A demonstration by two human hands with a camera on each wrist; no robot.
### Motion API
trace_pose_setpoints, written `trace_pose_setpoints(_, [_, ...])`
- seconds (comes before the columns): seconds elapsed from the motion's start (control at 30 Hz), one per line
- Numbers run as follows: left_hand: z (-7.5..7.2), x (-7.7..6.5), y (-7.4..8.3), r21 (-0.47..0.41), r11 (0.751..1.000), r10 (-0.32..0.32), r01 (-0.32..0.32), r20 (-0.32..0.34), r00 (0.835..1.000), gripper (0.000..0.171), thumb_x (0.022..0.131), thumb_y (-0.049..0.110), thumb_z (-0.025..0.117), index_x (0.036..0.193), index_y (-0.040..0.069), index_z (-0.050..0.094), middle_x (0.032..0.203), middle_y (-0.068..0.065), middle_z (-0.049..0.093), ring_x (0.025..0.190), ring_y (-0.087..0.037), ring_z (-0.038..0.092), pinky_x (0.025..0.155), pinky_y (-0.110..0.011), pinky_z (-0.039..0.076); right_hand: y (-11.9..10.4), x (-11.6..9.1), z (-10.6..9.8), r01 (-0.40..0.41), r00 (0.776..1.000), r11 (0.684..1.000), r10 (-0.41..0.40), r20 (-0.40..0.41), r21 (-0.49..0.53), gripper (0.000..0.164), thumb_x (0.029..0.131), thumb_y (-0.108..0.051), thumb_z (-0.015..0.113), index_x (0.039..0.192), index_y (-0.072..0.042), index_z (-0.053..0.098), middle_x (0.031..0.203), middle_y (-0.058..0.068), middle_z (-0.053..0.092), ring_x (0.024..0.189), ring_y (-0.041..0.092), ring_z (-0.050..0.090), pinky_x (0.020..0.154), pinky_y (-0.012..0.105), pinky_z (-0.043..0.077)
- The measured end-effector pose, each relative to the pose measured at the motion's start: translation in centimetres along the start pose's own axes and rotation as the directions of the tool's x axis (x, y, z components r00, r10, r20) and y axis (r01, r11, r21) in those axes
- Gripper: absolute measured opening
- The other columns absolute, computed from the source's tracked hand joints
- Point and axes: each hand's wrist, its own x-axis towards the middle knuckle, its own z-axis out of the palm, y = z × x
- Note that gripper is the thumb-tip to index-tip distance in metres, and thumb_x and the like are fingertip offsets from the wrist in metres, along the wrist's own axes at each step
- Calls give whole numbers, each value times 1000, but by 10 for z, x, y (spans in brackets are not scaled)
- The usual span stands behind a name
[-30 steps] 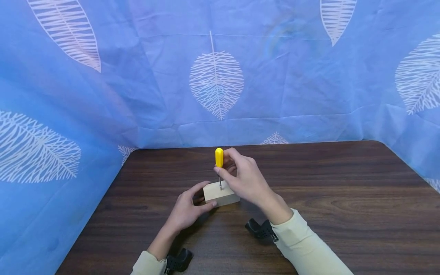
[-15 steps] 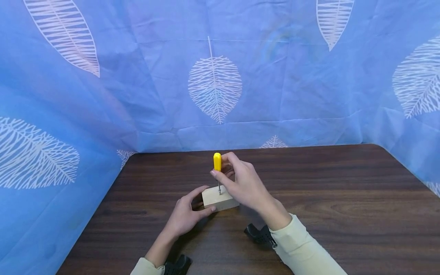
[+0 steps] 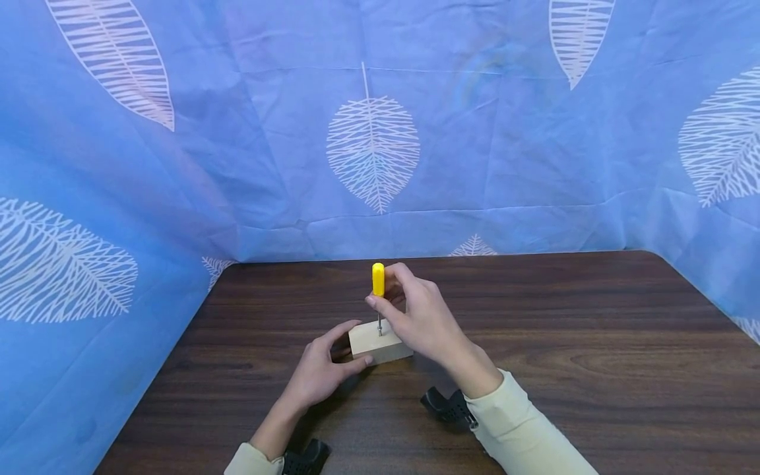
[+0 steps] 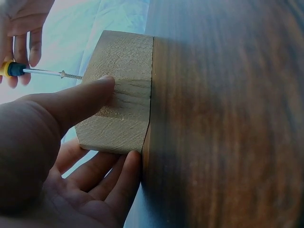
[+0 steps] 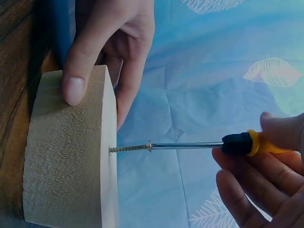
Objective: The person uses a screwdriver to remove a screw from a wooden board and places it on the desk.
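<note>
in the head view, the right hand (image 3: 424, 320) hides the top right of the wooden block (image 3: 365, 338) from me.

Tabletop (image 3: 285, 297) room beyond the block (image 3: 381, 354); screwdriver (image 3: 378, 280) and right fingers (image 3: 402, 272) as obstacles above.

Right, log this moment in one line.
left hand: grips wooden block; right hand: holds yellow-handled screwdriver; screwdriver: tip on screw; screw: tip at block, thread showing; block: on table

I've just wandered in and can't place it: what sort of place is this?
Probably a small makeshift filming booth: a dark wood-grain table, blue leaf-print cloth hung behind and along its sides, and a black wrist-worn camera.
</note>
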Motion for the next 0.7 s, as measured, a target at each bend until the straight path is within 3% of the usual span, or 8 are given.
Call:
trace_pose_setpoints(0.23, [0, 1, -1, 10, 1000, -7, 7, 2, 1000, 61, 93, 21, 87, 149, 18, 63, 143, -14, 69, 131, -37, 68, 109, -57, 59, 1, 0, 0, 32, 999, 999, -32, -18, -9, 27, 98, -16, 81, 119, -8, 65, 100, 5, 79, 83, 11, 73, 76, 26, 64])
trace_pose_setpoints(0.4, [-1, 0, -1, 22, 1000, -3, 3, 5, 1000, 61, 93, 22, 87, 149, 18, 63, 144, -15, 68, 133, -38, 66, 110, -58, 58, 0, 2, 0, 49, 999, 999, -49, 17, 11, 22, 100, -13, 79, 119, -8, 69, 103, 3, 81, 87, 12, 74, 80, 28, 66])
trace_pose_setpoints(0.7, [0, 0, -1, 28, 1000, -2, 2, 1, 1000, 59, 94, 21, 87, 148, 19, 64, 142, -13, 69, 132, -36, 67, 110, -56, 59, -1, 2, -1, 38, 999, 999, -38, 18, -13, 30, 96, -15, 83, 123, -7, 72, 107, 3, 75, 89, 12, 71, 80, 27, 65])
